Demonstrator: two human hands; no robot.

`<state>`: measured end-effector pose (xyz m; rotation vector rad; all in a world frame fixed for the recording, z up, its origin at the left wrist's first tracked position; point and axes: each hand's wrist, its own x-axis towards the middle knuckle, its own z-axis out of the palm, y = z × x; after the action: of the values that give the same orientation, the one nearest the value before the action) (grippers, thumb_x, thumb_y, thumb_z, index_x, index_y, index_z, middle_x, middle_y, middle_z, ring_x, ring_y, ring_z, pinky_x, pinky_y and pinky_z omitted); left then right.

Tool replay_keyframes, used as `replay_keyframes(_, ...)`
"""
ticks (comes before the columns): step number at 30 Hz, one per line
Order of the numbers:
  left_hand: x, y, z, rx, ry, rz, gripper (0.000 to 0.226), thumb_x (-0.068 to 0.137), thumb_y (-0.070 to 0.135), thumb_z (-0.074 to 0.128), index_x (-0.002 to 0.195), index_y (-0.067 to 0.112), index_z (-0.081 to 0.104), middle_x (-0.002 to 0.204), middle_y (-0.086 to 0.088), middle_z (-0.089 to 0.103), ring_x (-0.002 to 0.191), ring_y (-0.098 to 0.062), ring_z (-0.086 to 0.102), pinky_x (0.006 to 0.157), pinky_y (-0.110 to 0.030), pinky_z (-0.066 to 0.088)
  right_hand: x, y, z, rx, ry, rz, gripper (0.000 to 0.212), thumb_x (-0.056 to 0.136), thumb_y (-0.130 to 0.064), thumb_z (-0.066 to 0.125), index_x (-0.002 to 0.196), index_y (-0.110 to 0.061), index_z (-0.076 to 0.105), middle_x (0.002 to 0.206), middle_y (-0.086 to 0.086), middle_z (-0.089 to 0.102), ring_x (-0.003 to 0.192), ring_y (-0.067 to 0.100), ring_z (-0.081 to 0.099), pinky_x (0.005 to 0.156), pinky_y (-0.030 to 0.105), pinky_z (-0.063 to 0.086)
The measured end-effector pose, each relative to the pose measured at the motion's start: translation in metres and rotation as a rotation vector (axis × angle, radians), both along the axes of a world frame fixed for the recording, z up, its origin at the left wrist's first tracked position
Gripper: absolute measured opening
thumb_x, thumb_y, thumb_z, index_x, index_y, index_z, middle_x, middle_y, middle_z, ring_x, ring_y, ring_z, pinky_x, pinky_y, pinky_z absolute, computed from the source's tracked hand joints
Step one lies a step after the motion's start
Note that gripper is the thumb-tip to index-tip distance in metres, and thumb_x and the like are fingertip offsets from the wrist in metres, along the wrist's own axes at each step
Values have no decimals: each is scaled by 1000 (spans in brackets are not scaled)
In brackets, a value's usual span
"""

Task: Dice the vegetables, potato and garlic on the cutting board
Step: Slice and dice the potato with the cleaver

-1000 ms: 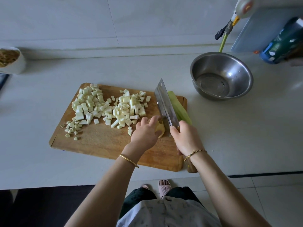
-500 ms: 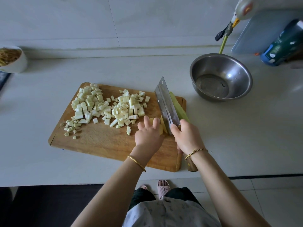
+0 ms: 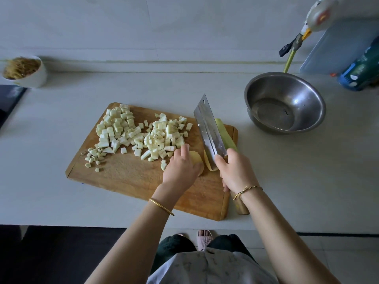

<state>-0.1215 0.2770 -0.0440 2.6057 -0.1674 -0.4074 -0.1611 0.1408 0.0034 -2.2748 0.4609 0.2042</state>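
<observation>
A wooden cutting board [image 3: 127, 177] lies on the pale counter. Two heaps of pale diced vegetable [image 3: 143, 134] cover its far half, with small chopped garlic bits [image 3: 95, 155] at the left. My left hand [image 3: 181, 168] grips a peeled yellow potato piece [image 3: 196, 160] near the board's right part. A cut potato slice [image 3: 208, 163] leans against the cleaver [image 3: 209, 132], whose handle my right hand [image 3: 235, 171] grips. A long pale green vegetable [image 3: 225, 136] lies behind the blade at the board's right edge.
A steel bowl [image 3: 285, 103] stands to the right of the board. A white bowl with brownish shreds [image 3: 23, 70] sits far left. A blue-green bottle [image 3: 361, 72] and a pale board lean at the back right, next to a hose fitting [image 3: 293, 46].
The potato has come apart: a slice now leans on the blade, and my left hand has drawn the remaining piece slightly left. The cleaver stays in about the same place.
</observation>
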Motion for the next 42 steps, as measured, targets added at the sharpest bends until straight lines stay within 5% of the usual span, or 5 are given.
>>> replay_keyframes(8, 5, 43, 3, 8, -312, 174, 23, 91, 13, 55, 113, 12, 61, 115, -6, 53, 105, -26, 47, 72, -35, 46, 22, 20, 15, 342, -31, -174, 23, 97, -20, 45, 80, -5, 42, 56, 9, 50, 26, 14, 44, 35, 27, 44)
replay_keyframes(13, 10, 82, -20, 53, -488, -172, 26, 71, 16, 81, 96, 18, 72, 100, -8, 58, 91, -33, 54, 75, -44, 49, 33, 63, 8, 564, -8, -340, 9, 95, -9, 42, 87, -5, 44, 61, 9, 45, 28, 10, 42, 37, 26, 43)
replay_keyframes(26, 55, 122, -50, 111, -827, -590, 29, 68, 12, 79, 95, 20, 71, 98, -6, 62, 92, -24, 44, 75, -35, 39, 41, 132, -13, 221, 55, -476, 12, 100, -17, 38, 94, -7, 40, 81, 12, 53, 46, 20, 53, 33, 24, 42)
replay_keyframes(33, 73, 131, -56, 76, -1002, -705, 19, 84, 9, 54, 91, 19, 69, 99, -8, 64, 93, -26, 47, 77, -37, 38, 44, 157, -21, 17, 69, -385, 10, 98, -22, 42, 95, -12, 41, 82, 8, 53, 76, 37, 64, 67, 53, 56)
replay_keyframes(42, 76, 138, -58, 60, -1012, -711, 18, 85, 4, 54, 88, 17, 66, 100, -9, 63, 92, -27, 50, 79, -39, 38, 48, 154, -16, -31, 109, -297, 11, 97, -19, 42, 97, -9, 45, 74, 10, 55, 64, 32, 57, 64, 47, 55)
